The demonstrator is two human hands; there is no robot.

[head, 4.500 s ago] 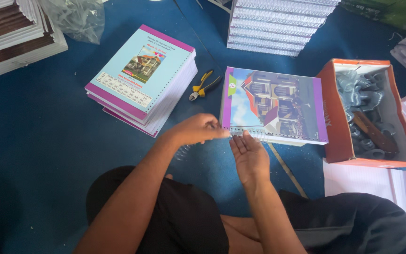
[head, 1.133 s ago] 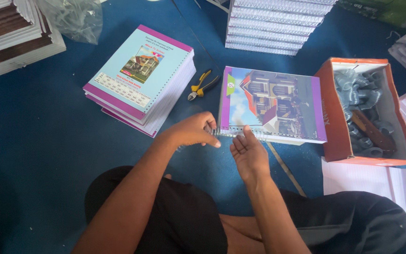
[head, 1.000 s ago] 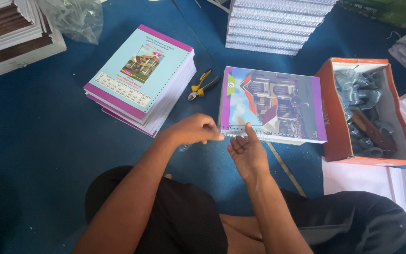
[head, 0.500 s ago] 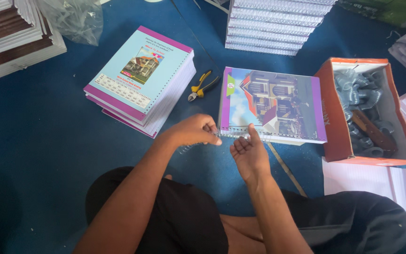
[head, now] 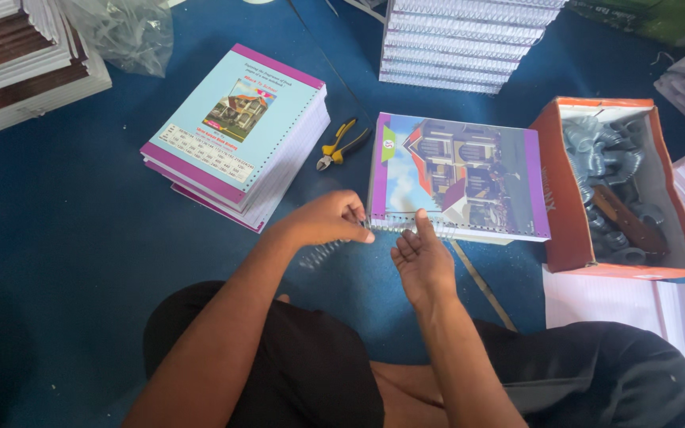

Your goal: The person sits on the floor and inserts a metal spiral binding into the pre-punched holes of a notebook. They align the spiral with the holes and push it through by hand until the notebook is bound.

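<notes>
We sit on a blue floor [head: 57, 261] that fills most of the view. On it, upper left, lies a stack of punched booklets [head: 239, 135] with a pale blue cover edged in purple, and at the top a pile of already bound books [head: 469, 43]. To the right stands an orange cardboard box [head: 564, 198] holding grey wire coils. In front of us lies the booklet [head: 457, 174] with a house picture on its cover, its punched edge toward us. Our left hand [head: 331, 220] is pinched shut on a metal spiral coil [head: 323, 252] at the booklet's near left corner; our right hand [head: 420, 257] is open, fingers together, fingertips touching the punched edge. Yellow-handled pliers [head: 341, 144] lie between the stack and the booklet.
</notes>
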